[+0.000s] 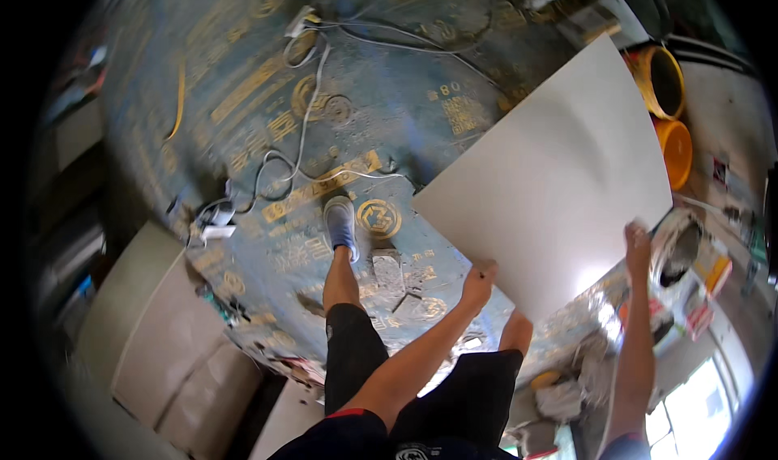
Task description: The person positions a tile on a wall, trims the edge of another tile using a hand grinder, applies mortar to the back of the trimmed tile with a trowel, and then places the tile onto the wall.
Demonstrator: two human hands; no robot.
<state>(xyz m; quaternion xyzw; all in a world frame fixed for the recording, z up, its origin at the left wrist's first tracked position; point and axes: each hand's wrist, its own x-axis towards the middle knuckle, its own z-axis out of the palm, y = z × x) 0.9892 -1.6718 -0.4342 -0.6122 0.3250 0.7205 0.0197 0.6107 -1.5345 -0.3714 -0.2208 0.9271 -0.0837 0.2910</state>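
Observation:
A large pale grey tile (559, 168), smooth and with a bright reflection near its lower edge, is held at a tilt to my right. My left hand (480, 282) is closed around its near left edge. At the opposite edge, near the lower right corner, my right hand (638, 245) grips it, slightly blurred. The undersides of both hands' grips are hidden behind the tile. Part of my right leg (516, 330) is covered by it, while my left shoe (342, 225) stands on the printed floor covering (243, 103).
A grey cable (304, 128) loops over the floor to a power strip (301, 22). A corded tool (217, 215) lies at left. A grey block (389, 272) is beside my foot. Orange buckets (674, 154) and a dusty white bucket (676, 249) line the right. Large panels (154, 314) stand lower left.

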